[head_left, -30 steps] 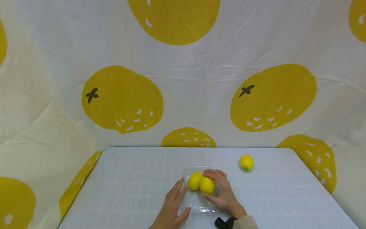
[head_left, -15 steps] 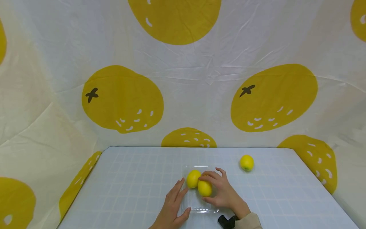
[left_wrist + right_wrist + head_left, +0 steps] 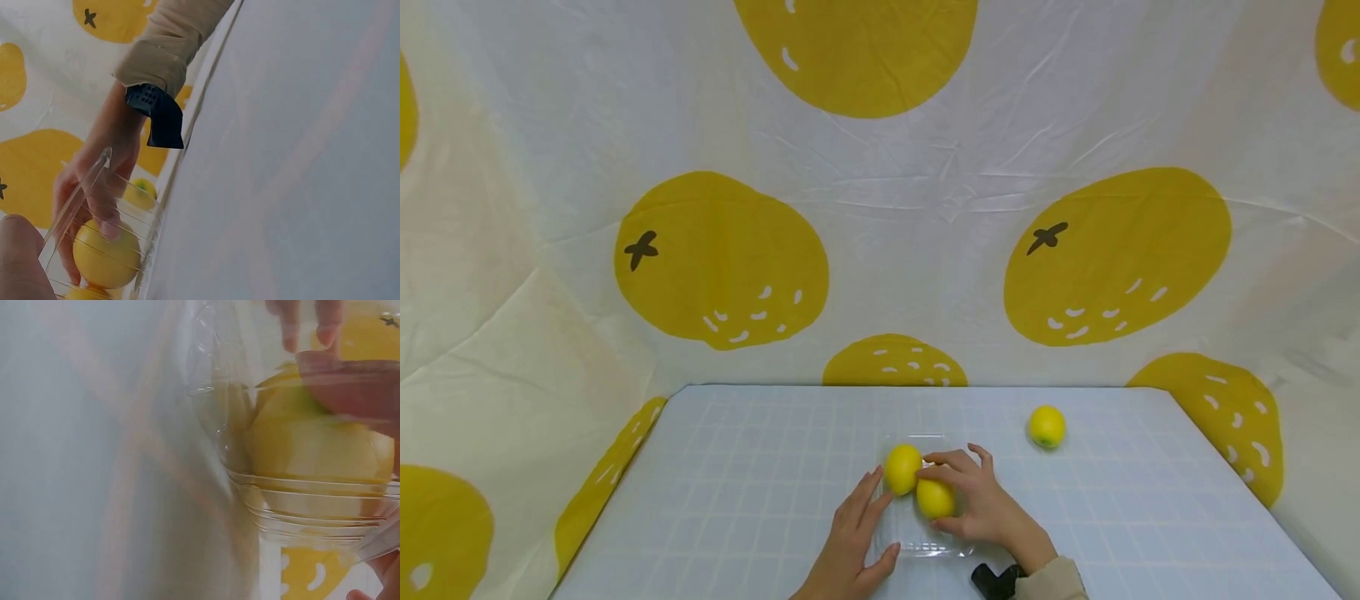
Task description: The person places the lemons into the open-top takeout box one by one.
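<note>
A clear plastic container (image 3: 928,550) stands on the table with two lemons inside. My right hand (image 3: 992,506) grips the nearer lemon (image 3: 936,500) between thumb and fingers. Touching it on the far left is the other lemon (image 3: 902,469). My left hand (image 3: 853,533) rests against the container's left side, fingers extended. Through the transparent wall (image 3: 62,219), the left wrist view shows the gripped lemon (image 3: 106,255) with the right thumb on it. In the right wrist view the lemon (image 3: 319,450) appears behind the ridged plastic; the thumb partly covers it.
A third lemon (image 3: 1047,427) lies on the pale checked tablecloth (image 3: 760,467) at the back right. A white curtain (image 3: 917,275) with yellow fruit prints hangs behind the table. A black device (image 3: 996,581) is on the right wrist.
The right hand has shifted its lemon slightly left and toward the near side. The other lemon has moved left and a little away. The left hand has stayed put.
</note>
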`<state>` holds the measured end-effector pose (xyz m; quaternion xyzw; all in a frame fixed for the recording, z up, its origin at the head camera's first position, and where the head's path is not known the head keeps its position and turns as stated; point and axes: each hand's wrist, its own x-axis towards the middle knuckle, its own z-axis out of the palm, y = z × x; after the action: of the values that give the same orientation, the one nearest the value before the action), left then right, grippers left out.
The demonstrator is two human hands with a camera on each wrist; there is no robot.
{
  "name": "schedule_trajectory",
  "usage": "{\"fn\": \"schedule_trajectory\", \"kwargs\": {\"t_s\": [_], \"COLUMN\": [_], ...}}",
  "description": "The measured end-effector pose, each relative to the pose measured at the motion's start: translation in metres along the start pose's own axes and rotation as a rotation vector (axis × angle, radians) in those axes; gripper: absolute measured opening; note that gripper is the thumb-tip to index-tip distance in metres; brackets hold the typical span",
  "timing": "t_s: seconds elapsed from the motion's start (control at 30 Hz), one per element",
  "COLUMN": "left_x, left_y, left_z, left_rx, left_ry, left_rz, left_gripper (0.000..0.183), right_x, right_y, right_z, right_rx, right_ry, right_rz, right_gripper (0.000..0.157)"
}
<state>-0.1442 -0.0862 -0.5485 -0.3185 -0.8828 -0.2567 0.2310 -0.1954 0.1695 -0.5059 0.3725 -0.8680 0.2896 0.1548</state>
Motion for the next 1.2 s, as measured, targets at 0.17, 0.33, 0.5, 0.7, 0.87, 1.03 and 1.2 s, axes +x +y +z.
{"fn": "schedule_trajectory", "kwargs": {"t_s": [0.17, 0.33, 0.5, 0.7, 0.87, 1.03, 1.2], "left_x": [0.000, 0.001, 0.000, 0.001, 0.001, 0.001, 0.001], "left_y": [0.001, 0.002, 0.001, -0.001, -0.002, -0.002, -0.002], "left_z": [-0.001, -0.001, 0.000, 0.000, 0.000, 0.000, 0.000], "left_rx": [-0.013, -0.018, -0.013, 0.004, 0.023, 0.027, 0.020], "left_ry": [-0.007, 0.017, 0.028, 0.032, 0.033, 0.029, 0.037], "left_rz": [-0.003, 0.007, 0.018, 0.057, 0.075, 0.075, 0.081], "left_gripper": [0.064, 0.064, 0.062, 0.062, 0.063, 0.065, 0.064], "right_x": [-0.002, -0.005, -0.006, -0.006, -0.006, -0.006, -0.006], "right_y": [0.004, 0.009, 0.012, 0.020, 0.028, 0.029, 0.018], "right_z": [0.003, 0.008, 0.011, 0.013, 0.014, 0.009, -0.012], "right_rx": [0.037, 0.071, 0.079, 0.128, 0.149, 0.125, 0.074], "right_ry": [0.004, 0.020, 0.077, 0.218, 0.369, 0.564, 0.726], "right_rz": [0.000, -0.001, -0.027, -0.103, -0.156, -0.152, -0.130], "right_gripper": [0.058, 0.045, 0.038, 0.038, 0.037, 0.036, 0.030]}}
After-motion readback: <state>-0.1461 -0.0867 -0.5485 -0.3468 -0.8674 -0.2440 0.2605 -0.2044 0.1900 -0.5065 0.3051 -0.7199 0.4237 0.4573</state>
